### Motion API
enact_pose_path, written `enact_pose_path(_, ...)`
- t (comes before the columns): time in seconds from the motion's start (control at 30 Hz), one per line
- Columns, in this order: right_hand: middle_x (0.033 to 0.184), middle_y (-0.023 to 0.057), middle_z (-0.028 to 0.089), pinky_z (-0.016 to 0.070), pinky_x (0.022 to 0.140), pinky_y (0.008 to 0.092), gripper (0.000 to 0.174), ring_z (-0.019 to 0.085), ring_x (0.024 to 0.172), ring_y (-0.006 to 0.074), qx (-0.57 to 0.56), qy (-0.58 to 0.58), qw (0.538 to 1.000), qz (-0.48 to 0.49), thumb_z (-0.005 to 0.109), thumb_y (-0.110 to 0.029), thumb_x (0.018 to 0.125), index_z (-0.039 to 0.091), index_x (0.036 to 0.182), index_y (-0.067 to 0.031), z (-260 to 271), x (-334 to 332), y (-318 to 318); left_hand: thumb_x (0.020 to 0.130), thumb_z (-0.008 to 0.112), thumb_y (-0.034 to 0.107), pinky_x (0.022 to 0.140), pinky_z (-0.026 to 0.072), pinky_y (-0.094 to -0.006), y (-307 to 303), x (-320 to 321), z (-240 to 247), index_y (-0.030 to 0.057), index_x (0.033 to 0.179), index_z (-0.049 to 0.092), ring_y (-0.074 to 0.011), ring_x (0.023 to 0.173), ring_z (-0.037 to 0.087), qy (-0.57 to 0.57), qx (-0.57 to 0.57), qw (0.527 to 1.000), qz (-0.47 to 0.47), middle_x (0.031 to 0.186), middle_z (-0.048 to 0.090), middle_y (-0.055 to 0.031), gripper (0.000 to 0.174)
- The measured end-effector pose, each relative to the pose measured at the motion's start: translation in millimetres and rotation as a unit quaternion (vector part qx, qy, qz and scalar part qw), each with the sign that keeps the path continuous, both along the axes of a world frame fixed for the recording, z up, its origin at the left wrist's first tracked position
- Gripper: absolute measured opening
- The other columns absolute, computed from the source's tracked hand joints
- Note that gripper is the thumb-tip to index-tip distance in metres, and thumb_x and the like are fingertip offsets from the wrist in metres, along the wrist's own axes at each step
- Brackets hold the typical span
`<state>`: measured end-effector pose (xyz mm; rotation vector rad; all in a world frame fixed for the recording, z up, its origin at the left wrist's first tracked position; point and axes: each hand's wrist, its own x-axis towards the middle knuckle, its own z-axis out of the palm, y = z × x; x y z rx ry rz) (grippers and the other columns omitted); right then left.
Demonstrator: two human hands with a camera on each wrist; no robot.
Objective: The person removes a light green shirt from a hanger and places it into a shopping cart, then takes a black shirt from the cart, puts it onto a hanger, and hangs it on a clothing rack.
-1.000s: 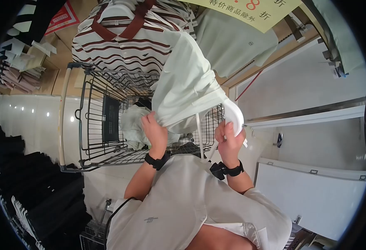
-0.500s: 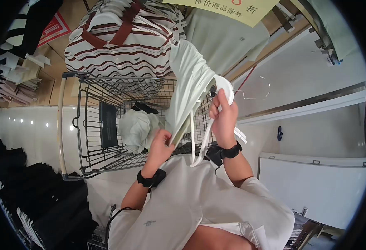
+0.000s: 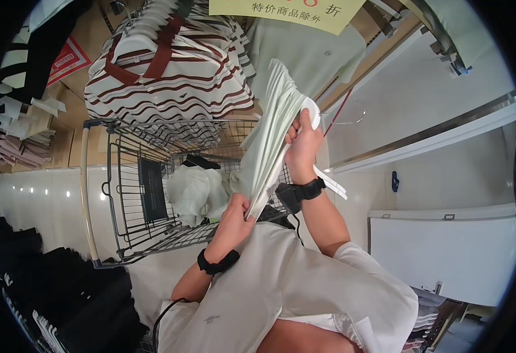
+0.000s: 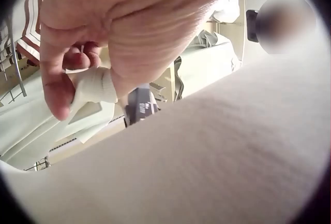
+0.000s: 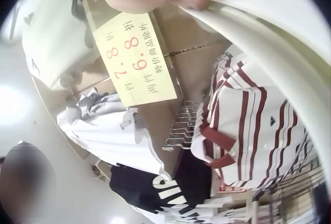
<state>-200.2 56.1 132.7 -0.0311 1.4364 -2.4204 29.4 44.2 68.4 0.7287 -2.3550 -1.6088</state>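
A pale green garment (image 3: 264,141) hangs bunched in long folds between my two hands, over the cart. My right hand (image 3: 305,147) grips the white hanger (image 3: 311,110) at the garment's upper end, with the thumb up along it. My left hand (image 3: 229,226) pinches the garment's lower edge near my waist. In the left wrist view the thumb and fingers close on a pale ribbed edge (image 4: 102,87). The right wrist view catches only part of the right hand, at the top, beside the pale cloth. White strips (image 3: 333,185) stick out by the right wrist.
A wire shopping cart (image 3: 117,194) stands in front with a crumpled pale garment (image 3: 196,191) inside. Striped shirts (image 3: 164,88) hang behind it, beside a yellow sign (image 3: 287,15). Dark clothes (image 3: 81,282) line the lower left; a white cabinet (image 3: 434,253) stands at right.
The garment has swung from spread out wide to a narrow, bunched upright shape. My right hand has moved up and left with the hanger; my left hand has moved down and right along the cloth.
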Motion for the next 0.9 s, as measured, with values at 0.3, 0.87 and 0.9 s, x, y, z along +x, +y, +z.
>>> enact_pose_path(0.3, 0.087, 0.0045, 0.066, 0.0471, 0.068, 0.0265, 0.031, 0.056, 0.077, 0.0089, 0.281, 0.197, 0.934, 0.094, 0.065, -0.02, 0.094, 0.061, 0.114, 0.0035, -40.8, 27.1, 26.5, 0.077, 0.068, 0.0, 0.064, 0.0475, -0.0363, -16.9, -6.0, 9.9, 0.0011, 0.102, 0.047, -0.0234, 0.067, 0.053, 0.02, 0.099, 0.988, 0.121, 0.089, 0.052, -0.0128, 0.032)
enact_pose_path(0.87, 0.1, 0.0079, 0.069, 0.0489, 0.083, 0.0286, 0.035, 0.063, 0.093, 0.0143, 0.24, 0.309, 0.832, 0.393, 0.071, -0.016, 0.085, 0.065, 0.114, 0.0037, 94.3, 17.2, 130.3, 0.079, 0.071, -0.001, 0.092, 0.0457, -0.0299, -132.1, -11.2, 42.8, -0.0015, 0.121, 0.057, -0.0186, 0.102, 0.059, 0.136, -0.062, 0.974, 0.169, 0.114, 0.062, -0.0087, 0.044)
enact_pose_path(0.9, 0.1, 0.0077, 0.069, 0.0489, 0.082, 0.0283, 0.035, 0.063, 0.094, 0.0145, 0.247, 0.319, 0.839, 0.365, 0.072, -0.016, 0.085, 0.066, 0.113, 0.0035, 90.6, 11.7, 136.6, 0.082, 0.071, 0.003, 0.089, 0.0465, -0.0295, -136.7, -4.0, 42.7, -0.0007, 0.113, 0.06, -0.0166, 0.097, 0.059, 0.123, -0.07, 0.968, 0.206, 0.105, 0.064, -0.0066, 0.033)
